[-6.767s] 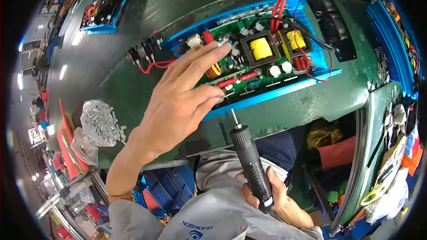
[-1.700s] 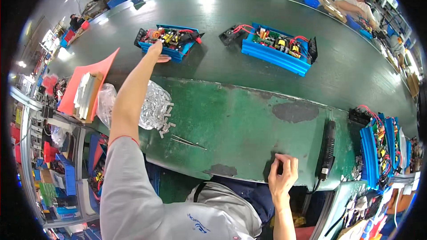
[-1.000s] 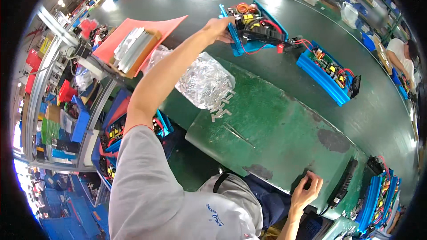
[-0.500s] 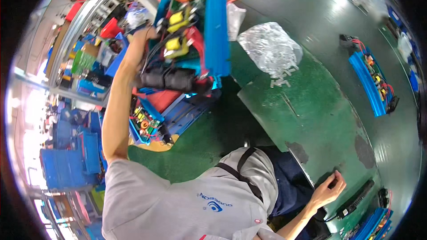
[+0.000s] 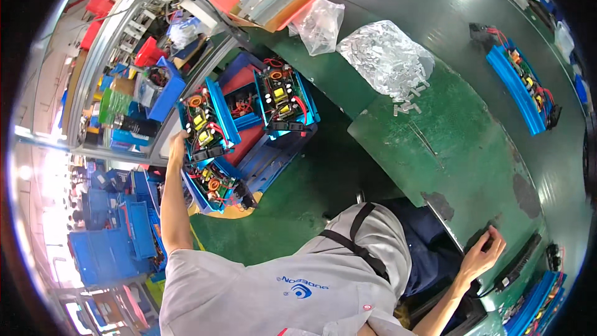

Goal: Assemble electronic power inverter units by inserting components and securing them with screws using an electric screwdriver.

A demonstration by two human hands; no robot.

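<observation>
Blue-cased circuit board (image 5: pixel 204 119), apparently in left hand (image 5: pixel 178 147), over stacked boards (image 5: pixel 214 185).

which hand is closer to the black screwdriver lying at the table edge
Right. The right hand rests on the table edge just beside the screwdriver; the left hand is far off, at a blue board below the table.

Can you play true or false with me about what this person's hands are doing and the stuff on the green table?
1. The left hand holds a blue circuit-board unit down beside the table. True.
2. The right hand is up in the air. False: it rests on the green table's edge.
3. A clear bag of small silvery parts lies on the table. True.
4. The black electric screwdriver is in the right hand. False: it lies on the table beside it.
</observation>
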